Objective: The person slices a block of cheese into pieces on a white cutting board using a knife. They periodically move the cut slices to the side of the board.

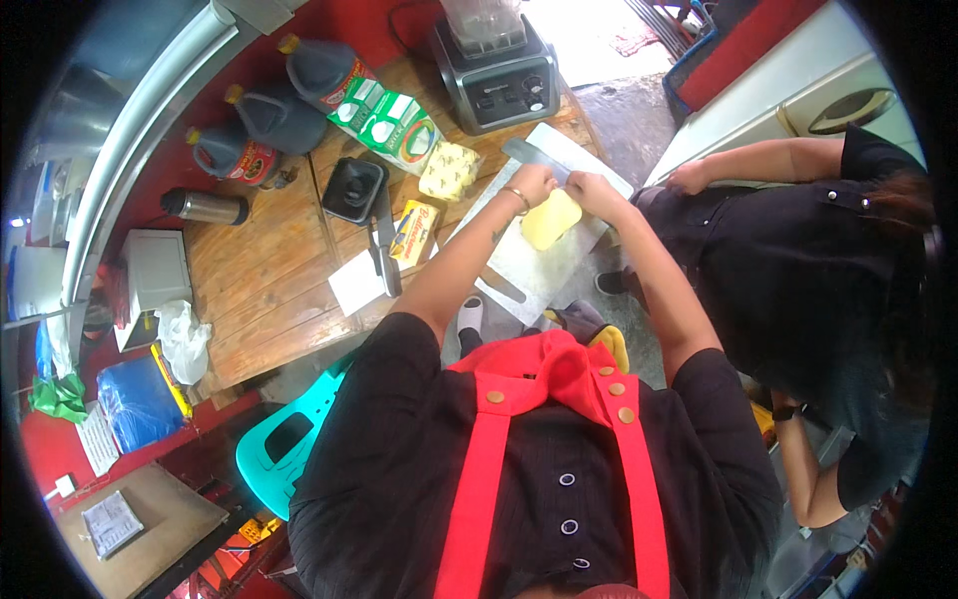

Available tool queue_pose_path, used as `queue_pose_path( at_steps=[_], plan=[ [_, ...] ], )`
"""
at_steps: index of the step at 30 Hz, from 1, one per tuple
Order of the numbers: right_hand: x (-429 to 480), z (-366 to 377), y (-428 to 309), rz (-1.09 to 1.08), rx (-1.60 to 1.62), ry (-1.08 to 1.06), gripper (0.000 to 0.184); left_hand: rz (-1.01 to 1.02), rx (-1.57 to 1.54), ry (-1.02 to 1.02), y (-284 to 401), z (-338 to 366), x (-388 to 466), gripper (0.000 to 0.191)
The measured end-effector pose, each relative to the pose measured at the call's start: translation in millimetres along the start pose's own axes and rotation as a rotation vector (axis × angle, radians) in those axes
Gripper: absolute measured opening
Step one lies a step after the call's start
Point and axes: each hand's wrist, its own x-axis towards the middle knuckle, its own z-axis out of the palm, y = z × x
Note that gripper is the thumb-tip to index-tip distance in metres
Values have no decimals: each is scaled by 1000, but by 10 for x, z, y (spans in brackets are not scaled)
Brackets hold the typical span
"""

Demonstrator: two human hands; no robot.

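Note:
My left hand (530,182), with a bracelet at its wrist, has curled fingers at the top left edge of a pale yellow rounded piece (551,219). Its exact hold is hidden. Close by on the right, my right hand (593,196) pinches the top of that piece. Under both lies a white cutting board (524,288) with a slot handle, its surface smeared or dusted. A grey, blade-like flat thing (520,152) reaches out past my left hand. A yellow Buttercream box (414,233) and a block in yellow patterned wrap (449,172) are left of the board.
On the wooden table (254,299) stand a blender (498,82), green milk cartons (385,123), dark jugs (273,116), a black container (354,189) and a steel tumbler (206,207). A turquoise plastic chair (258,464) is at lower left. A co-worker (786,262) stands close on the right.

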Motion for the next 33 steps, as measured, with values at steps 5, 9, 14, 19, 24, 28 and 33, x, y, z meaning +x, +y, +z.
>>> queue_pose_path(
  at_steps=[5, 9, 14, 19, 24, 28, 33],
  plan=[
    [17, -103, 125, 161, 165, -105, 18, -258, -259, -76, -9, -2, -11, 24],
    [-85, 103, 46, 346, 343, 122, 23, -326, -628, 139, -338, -27, -169, 20],
    [-395, 463, 141, 492, 97, 453, 30, -479, -757, 416, -479, 85, -779, 21],
    [-403, 556, 177, 712, 676, 481, 22, -482, -311, 556, -411, 134, -1537, 18],
    [-572, 568, 37, 197, 94, 847, 31, -38, 3, 87, -246, 156, -2332, 11],
    [-1135, 837, -379, 476, 481, 306, 31, 125, -80, -55, 296, 59, -2260, 14],
    [-1216, 940, -669, 659, 1244, 17, 24, 364, -1, -627, 946, -314, -1613, 22]
  ],
)
